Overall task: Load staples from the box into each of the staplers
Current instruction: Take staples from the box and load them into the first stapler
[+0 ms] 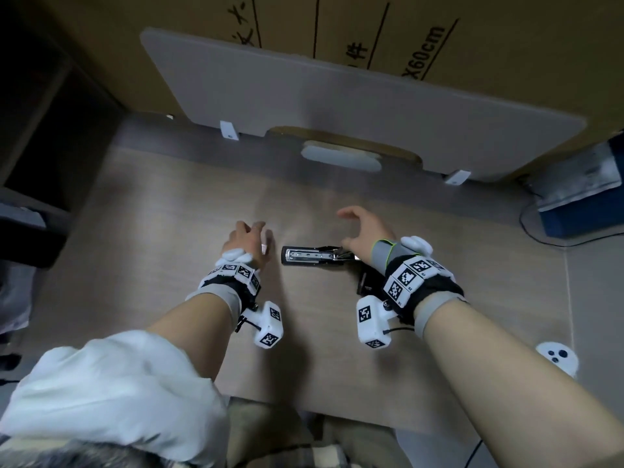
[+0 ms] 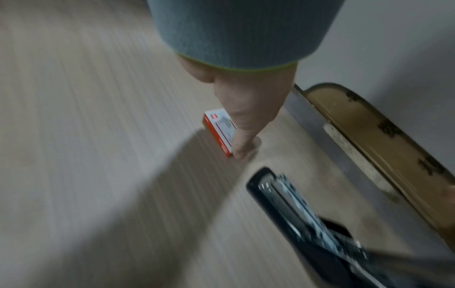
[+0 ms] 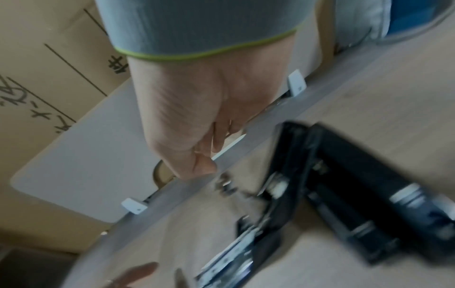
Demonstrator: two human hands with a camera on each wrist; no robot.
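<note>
A black stapler lies swung open on the wooden table, its metal staple channel facing up and its lid folded back under my right wrist. The right wrist view shows the same stapler, blurred. My right hand hovers over the hinge end with fingers loosely spread, holding nothing. Left of the stapler, my left hand is down on the small red and white staple box. Its thumb lies against the box's side, and the other fingers are hidden. Only a white corner of that box shows in the head view.
A pale board leans against a large cardboard box along the table's back edge. A blue and silver object sits at the right, a white controller near the right front. A dark shelf stands left.
</note>
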